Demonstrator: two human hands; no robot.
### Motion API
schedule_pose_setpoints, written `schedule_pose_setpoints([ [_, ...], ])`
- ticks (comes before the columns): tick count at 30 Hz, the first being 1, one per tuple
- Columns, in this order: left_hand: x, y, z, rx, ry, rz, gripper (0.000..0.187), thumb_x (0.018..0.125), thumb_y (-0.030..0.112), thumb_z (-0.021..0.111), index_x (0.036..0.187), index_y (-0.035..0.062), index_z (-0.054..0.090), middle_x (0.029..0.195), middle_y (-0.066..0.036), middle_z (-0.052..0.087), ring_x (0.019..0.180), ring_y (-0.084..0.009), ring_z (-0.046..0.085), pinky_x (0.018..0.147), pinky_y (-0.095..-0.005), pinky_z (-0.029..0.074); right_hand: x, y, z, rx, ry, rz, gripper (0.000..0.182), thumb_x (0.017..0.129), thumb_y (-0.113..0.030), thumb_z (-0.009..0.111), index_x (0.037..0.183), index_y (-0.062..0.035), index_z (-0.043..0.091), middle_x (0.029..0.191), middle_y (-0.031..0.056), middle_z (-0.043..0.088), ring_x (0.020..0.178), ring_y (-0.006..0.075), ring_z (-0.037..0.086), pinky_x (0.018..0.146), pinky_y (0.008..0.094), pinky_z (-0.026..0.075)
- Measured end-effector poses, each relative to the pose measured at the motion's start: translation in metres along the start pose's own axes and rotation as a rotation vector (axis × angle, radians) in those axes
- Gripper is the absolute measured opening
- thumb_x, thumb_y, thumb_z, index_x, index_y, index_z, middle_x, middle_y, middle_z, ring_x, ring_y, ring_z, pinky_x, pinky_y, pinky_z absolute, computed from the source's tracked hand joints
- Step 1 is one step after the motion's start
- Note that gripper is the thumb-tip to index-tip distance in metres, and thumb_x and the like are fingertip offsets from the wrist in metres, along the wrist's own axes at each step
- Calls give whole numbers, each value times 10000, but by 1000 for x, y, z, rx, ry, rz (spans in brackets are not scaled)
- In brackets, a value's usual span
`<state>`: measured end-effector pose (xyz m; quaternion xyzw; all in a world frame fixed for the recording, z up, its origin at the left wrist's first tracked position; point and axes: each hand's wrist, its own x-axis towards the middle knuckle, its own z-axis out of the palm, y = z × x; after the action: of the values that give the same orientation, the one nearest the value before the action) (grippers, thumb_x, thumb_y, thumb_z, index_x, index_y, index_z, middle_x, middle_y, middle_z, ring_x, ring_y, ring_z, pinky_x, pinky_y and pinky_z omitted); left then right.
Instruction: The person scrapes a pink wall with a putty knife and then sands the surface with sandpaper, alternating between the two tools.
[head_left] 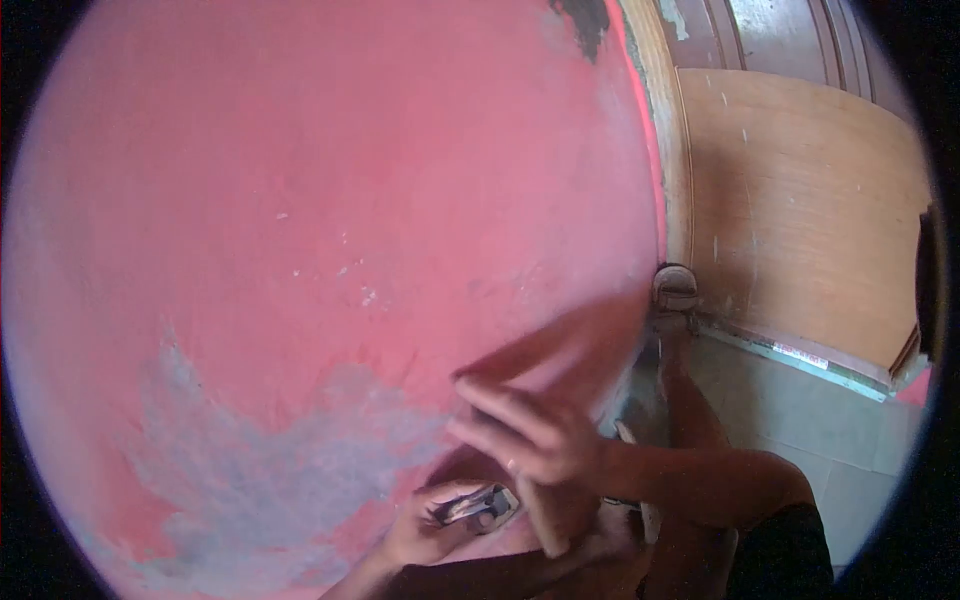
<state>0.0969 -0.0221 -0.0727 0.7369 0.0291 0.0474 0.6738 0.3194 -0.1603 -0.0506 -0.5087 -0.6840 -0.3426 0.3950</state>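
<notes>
My right hand [545, 435] is raised close against the pink wall [300, 180], two fingers stretched toward it. A tan, stick-like handle [540, 515] juts down from under the palm; its other end is hidden by the hand. Lower and to the left, my left hand [430, 530] is curled around a small greyish, box-like thing [485, 508] with pale and dark parts. I cannot tell what kind of thing it is. Both hands are beside a rough grey patch [300, 470] on the wall.
A wooden frame [672, 130] edges the wall on the right, beside a brown wooden panel [800, 210] with pale scuffs. Below lies a tiled floor [800, 410]. A bare limb [690, 400] and dark cloth [785, 560] show at lower right. A dark patch [588, 25] marks the wall's top.
</notes>
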Motion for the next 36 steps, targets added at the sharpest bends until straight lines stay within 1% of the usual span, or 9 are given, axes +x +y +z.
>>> schedule_pose_setpoints([
  [2,-2,2,2,-68,9,-7,406,985,-40,659,1386,-33,598,1293,-67,683,1166,-135,634,1040,-324,506,5,-9,8,5,68,13,431,834,-17,719,1262,-63,730,1340,217,649,1028,273,746,854,348,630],
  [9,-5,0,0,85,34,26,465,955,-99,613,1413,-29,575,1325,-85,676,1216,-153,623,1085,-336,484,-23,31,7,-119,166,275,454,841,-51,669,1291,-88,714,1374,219,623,1116,330,707,907,399,614],
  [12,0,-2,-3,96,0,50,478,949,-100,620,1419,-26,572,1327,-85,675,1230,-157,617,1086,-339,484,-9,0,8,-119,-10,7,451,889,-227,648,1321,-108,696,1392,235,614,1154,313,703,906,410,609],
  [15,-3,-4,-6,112,-15,26,474,952,-91,629,1418,-25,573,1331,-88,673,1237,-160,614,1087,-341,484,0,-12,16,-52,56,-52,410,862,-49,699,1266,-101,735,1387,244,619,1066,286,741,827,339,634],
  [18,-5,-7,-11,127,-17,0,476,953,-91,631,1421,-27,570,1345,-95,666,1240,-165,615,1091,-342,483,-21,36,10,-206,66,-5,449,885,-169,640,1327,-108,691,1410,228,608,1170,304,700,924,408,606],
  [21,-5,-9,-9,57,-16,11,474,955,-96,624,1421,-28,569,1362,-98,657,1241,-166,615,1101,-344,475,-27,41,14,-68,226,368,598,780,102,667,1347,-88,681,1426,189,611,1174,337,692,950,402,599],
  [27,-2,-11,-5,-31,-66,7,472,962,-105,593,1426,-27,562,1362,-88,653,1244,-149,603,1112,-343,459,-3,-9,23,-92,52,-99,426,923,-273,627,1296,-81,700,1385,238,621,1093,302,731,881,390,616],
  [34,-6,-13,-11,73,-64,-25,480,969,-109,558,1442,-28,548,1347,-89,658,1254,-156,596,1119,-341,446,-29,44,10,-60,148,263,495,884,-227,613,1337,-36,670,1373,273,614,1121,394,705,921,420,611],
  [36,-1,-11,-9,22,-80,20,481,969,-107,561,1443,-28,548,1351,-91,656,1254,-159,598,1121,-342,445,-22,23,7,-22,80,132,485,895,-230,607,1335,-36,668,1367,275,616,1134,394,701,928,426,610],
])
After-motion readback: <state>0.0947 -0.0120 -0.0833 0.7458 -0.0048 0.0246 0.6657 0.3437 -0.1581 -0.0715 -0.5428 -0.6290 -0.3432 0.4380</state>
